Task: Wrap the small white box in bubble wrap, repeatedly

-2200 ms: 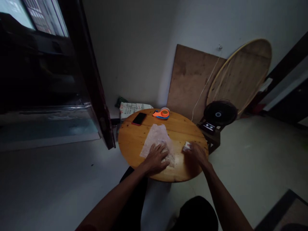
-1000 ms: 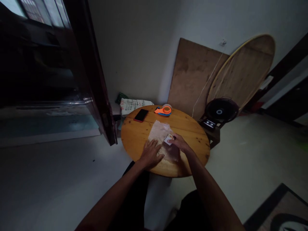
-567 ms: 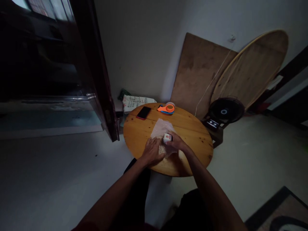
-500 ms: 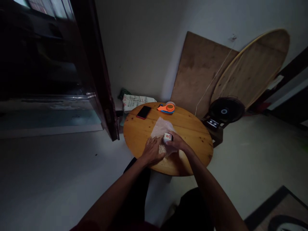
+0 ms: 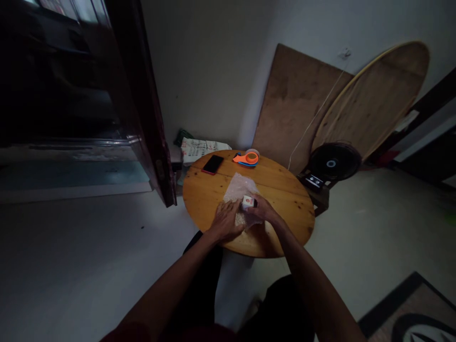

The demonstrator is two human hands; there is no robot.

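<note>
A sheet of bubble wrap (image 5: 240, 185) lies on the round wooden table (image 5: 285, 190). On the sheet is a small white box (image 5: 248, 201) with a reddish mark on its top. My right hand (image 5: 261, 208) grips this box from its right side, fingers closed around it. My left hand (image 5: 227, 221) rests flat at the left edge of the bubble wrap, fingers stretched out toward the box. The underside of the box is hidden from me.
A phone (image 5: 213, 164) and an orange and blue tape dispenser (image 5: 248, 159) lie toward the table's far edge. Behind it sits a printed sack (image 5: 203, 148). A black induction-cooker-like device (image 5: 333, 162) stands at right, near boards (image 5: 299, 95) leaning on the wall.
The view has shifted very slightly. Both hands, the box and the bubble wrap stay in nearly the same places.
</note>
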